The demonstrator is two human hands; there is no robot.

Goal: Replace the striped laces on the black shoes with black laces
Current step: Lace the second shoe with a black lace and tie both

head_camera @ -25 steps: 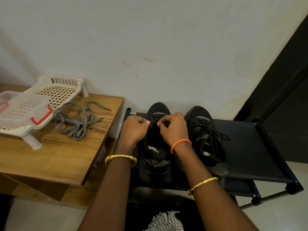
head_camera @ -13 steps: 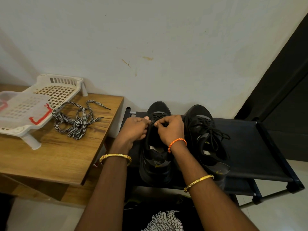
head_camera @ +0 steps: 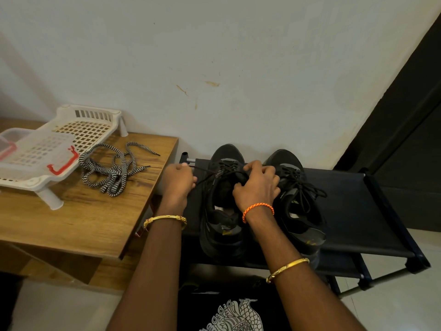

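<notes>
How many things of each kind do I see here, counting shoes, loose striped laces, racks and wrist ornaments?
Black shoes: 2
Striped laces pile: 1
White plastic rack: 1
Gold bangles: 2
Orange thread bracelet: 1
Total: 7

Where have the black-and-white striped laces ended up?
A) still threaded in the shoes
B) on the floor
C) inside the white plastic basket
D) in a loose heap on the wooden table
D: the striped laces lie tangled on the wooden table, beside the white basket, apart from both shoes.
</notes>
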